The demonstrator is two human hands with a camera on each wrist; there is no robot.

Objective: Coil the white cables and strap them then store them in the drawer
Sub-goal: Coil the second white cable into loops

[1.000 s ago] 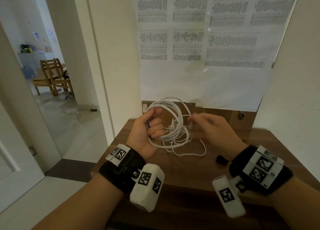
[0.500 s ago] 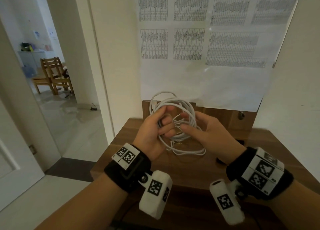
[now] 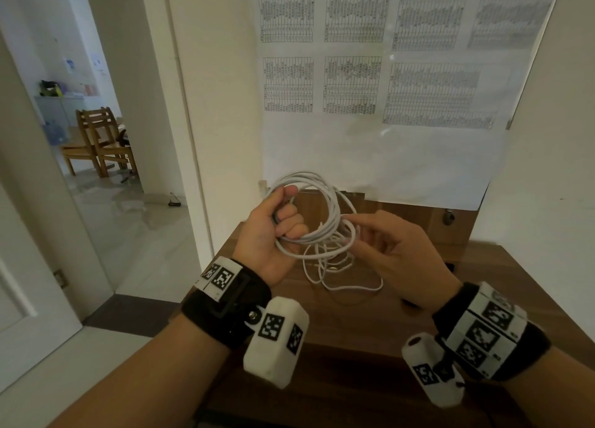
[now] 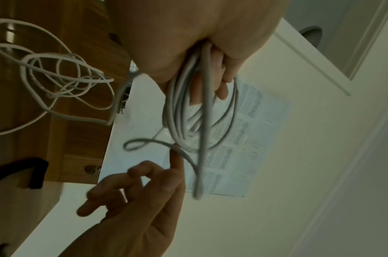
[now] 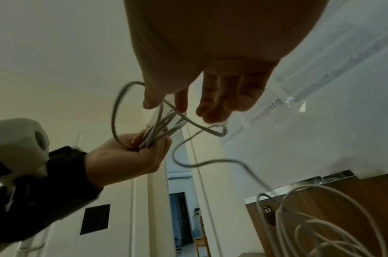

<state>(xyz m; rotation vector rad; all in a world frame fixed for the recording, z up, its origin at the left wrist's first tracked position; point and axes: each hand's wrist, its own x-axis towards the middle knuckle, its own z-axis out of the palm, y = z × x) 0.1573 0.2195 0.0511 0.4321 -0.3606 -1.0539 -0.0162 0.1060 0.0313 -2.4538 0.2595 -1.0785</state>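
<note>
My left hand (image 3: 283, 216) grips a coil of white cable (image 3: 328, 202), held upright above the wooden table (image 3: 354, 347). In the left wrist view the coil (image 4: 184, 111) hangs from the curled fingers (image 4: 221, 73). My right hand (image 3: 357, 234) is just right of the coil and pinches one strand between thumb and index finger (image 5: 182, 102). The uncoiled part of the cable (image 3: 347, 286) trails down onto the table in a loose tangle (image 4: 56, 74). A black strap (image 4: 34, 172) lies on the table, mostly hidden behind my right hand in the head view.
The table stands against a wall covered with printed sheets (image 3: 354, 82). A wooden back panel with a small lock (image 3: 448, 217) rises at the table's far edge. An open doorway on the left shows wooden chairs (image 3: 99, 140).
The right hand met the left at the coil half a second ago and has since moved back to the right with a strand. The loose cable on the table has shifted.
</note>
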